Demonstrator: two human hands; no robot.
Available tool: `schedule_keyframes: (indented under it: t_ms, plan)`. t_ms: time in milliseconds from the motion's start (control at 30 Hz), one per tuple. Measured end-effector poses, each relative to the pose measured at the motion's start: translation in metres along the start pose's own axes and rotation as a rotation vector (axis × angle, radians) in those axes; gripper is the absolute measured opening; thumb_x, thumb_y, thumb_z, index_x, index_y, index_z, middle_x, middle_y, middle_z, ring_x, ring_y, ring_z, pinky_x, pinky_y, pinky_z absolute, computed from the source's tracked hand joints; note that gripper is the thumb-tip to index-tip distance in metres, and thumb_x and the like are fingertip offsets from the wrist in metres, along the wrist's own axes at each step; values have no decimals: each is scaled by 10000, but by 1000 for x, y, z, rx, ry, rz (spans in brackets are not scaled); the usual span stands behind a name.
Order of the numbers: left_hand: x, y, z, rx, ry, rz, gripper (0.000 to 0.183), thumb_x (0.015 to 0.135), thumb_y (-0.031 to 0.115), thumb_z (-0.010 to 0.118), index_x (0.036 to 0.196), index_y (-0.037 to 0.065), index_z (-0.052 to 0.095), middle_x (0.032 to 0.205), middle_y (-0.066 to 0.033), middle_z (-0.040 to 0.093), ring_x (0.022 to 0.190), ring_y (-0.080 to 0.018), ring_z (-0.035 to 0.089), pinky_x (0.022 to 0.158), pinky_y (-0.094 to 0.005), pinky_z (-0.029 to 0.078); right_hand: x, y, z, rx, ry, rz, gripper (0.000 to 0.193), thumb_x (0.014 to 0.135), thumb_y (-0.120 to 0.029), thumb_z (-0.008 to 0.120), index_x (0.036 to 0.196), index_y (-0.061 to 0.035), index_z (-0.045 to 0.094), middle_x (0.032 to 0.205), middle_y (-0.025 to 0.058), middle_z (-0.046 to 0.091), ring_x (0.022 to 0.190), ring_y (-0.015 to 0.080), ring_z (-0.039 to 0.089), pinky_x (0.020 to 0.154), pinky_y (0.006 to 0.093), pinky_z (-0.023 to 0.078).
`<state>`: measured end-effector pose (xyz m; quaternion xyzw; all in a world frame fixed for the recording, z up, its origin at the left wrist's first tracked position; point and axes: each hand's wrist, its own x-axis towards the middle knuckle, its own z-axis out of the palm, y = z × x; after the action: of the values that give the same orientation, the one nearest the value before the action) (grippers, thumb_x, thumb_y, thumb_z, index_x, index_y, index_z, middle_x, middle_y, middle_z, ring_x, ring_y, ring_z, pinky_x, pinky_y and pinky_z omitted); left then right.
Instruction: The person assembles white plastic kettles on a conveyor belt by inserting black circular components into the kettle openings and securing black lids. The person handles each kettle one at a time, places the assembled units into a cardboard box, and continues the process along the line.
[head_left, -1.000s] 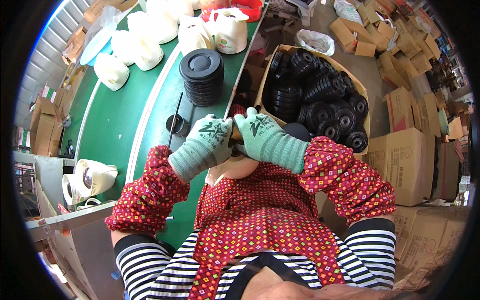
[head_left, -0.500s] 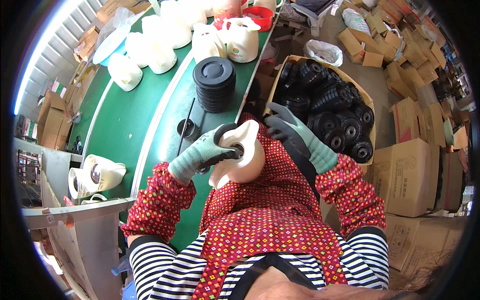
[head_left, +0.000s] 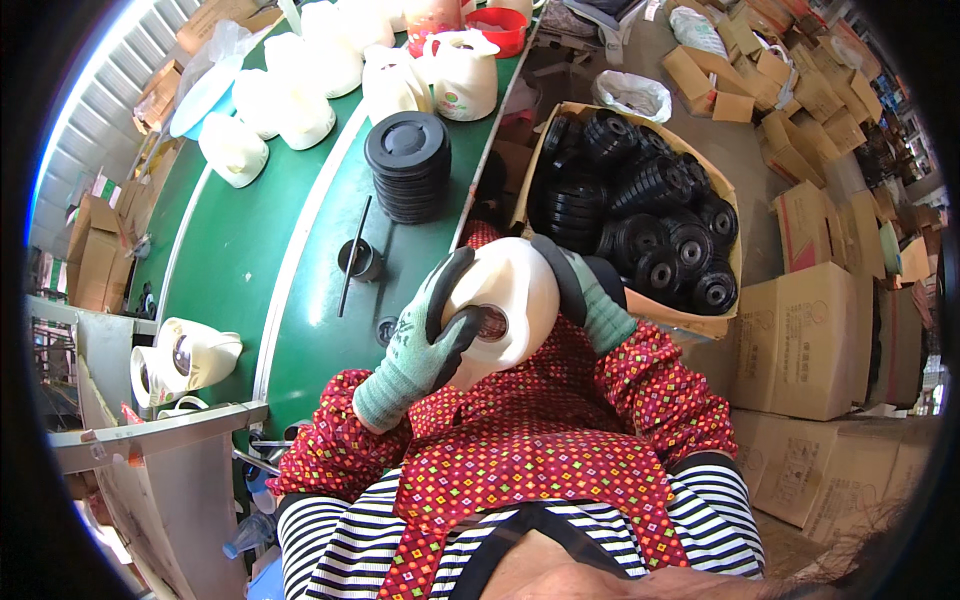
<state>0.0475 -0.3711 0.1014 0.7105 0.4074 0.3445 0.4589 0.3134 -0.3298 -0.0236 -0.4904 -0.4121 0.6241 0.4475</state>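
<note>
Both gloved hands were on the white plastic jug (head_left: 510, 300), held up against the chest just off the near edge of the green conveyor table (head_left: 300, 260). The left hand (head_left: 425, 345) was clamped round the jug's left flank, fingers curled toward its round open neck, which faced the camera. The right hand (head_left: 580, 290) was wrapped over the far right side, closed on it too, though most of that palm was hidden behind the body, so its exact purchase was hard to call. The jug looked empty: light, thin-walled, likely to flex under a squeeze and a bit slick, though the coated gloves should bite. The body's broad flanks or the neck seemed the best places to hold. A stack of black caps (head_left: 408, 165) stood on the table, and a cardboard box of black caps (head_left: 640, 215) sat to the right.
</note>
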Motion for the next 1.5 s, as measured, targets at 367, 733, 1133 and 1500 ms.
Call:
schedule_keyframes:
  t_ms: [367,733,1133,1500]
  plan:
    - [-7,12,3,91,123,33,1136,771,370,898,1602,-29,235,1540,-280,432,1398,-389,493,1154,-441,404,-5,-26,-5,-86,-66,88,460,1069,-405,561,1230,5,693,1153,113,734,1009,163,684,896,330,538]
    - [-31,-2,-20,-165,147,50,1386,626,357,969,1640,-6,97,1553,-228,370,1412,-340,432,1160,-491,388,-63,-77,24,390,-64,21,442,1086,-387,541,1286,-6,643,1182,101,723,1091,205,673,1036,370,513]
    - [-49,-18,-12,-331,94,62,1191,679,478,920,1567,-12,295,1487,-181,475,1363,-316,509,1128,-468,419,-88,-30,1,640,-129,280,458,1094,-380,516,1337,-3,604,1215,93,701,1083,161,643,1020,339,492]
    - [-47,-66,33,-1063,501,-250,523,1089,356,455,1492,23,481,1440,-138,585,1332,-315,550,1117,-509,447,-95,-109,43,-470,133,-775,520,1004,-212,609,1480,-22,522,1477,169,555,1344,339,507,1173,437,365]
